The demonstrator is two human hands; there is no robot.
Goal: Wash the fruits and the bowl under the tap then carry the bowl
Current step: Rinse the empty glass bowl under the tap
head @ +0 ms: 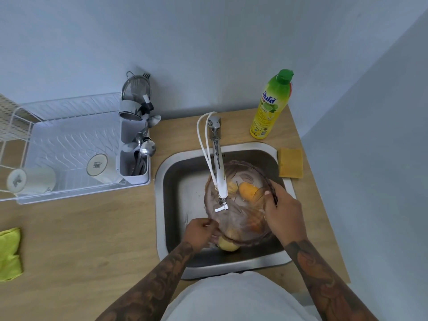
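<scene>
so the glass bowl (240, 205) sits tilted in the sink between both hands under the tap (220, 179), right hand (283, 213) gripping its far rim, left hand (201, 232) pinching the near-left edge, a yellow fruit (228, 245) just below it.

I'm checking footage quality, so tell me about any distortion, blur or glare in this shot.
Head view: wide-angle bending curves the counter edge and the wall corner; light is soft and even, with faint shadows; the left hand looks slightly blurred; the tinted glass bowl veils the fruits inside; no strong glare.
</scene>
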